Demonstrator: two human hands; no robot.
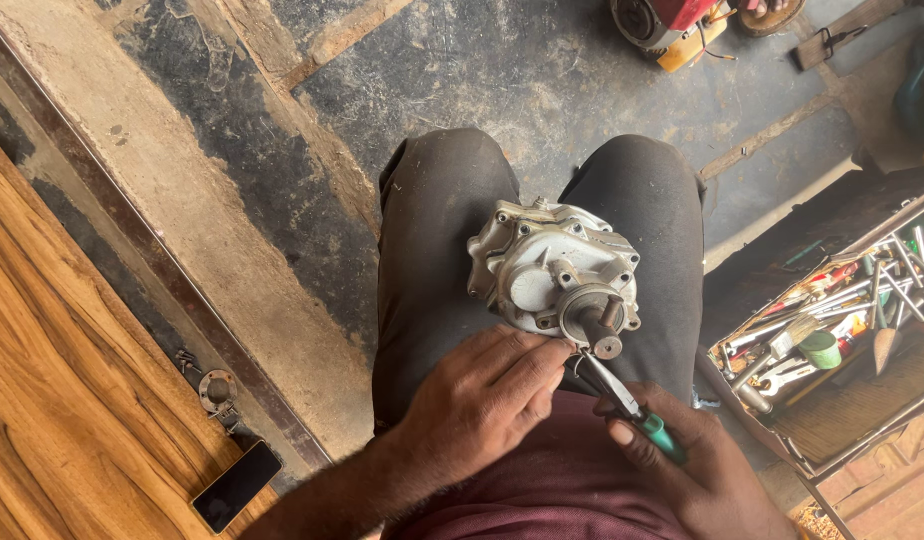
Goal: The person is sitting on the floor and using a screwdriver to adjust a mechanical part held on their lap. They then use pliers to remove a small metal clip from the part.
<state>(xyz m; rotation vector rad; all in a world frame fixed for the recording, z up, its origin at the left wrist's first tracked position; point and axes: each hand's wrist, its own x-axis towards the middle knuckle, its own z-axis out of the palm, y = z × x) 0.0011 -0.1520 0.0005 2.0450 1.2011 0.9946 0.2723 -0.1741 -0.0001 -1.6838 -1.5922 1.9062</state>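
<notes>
Seated worker, seen from above: knees apart in dark trousers, maroon shirt at bottom edge. Left forearm enters from lower left, bare, angled up toward lap. Left hand (482, 405) palm down, fingers curled together, fingertips (552, 352) pinched at centre between thighs. Right hand (707, 465) low at right, back of hand toward camera, fingers wrapped in closed grip, thumb (622, 432) laid along top. Hands near each other, not touching. Right forearm out of frame.
</notes>
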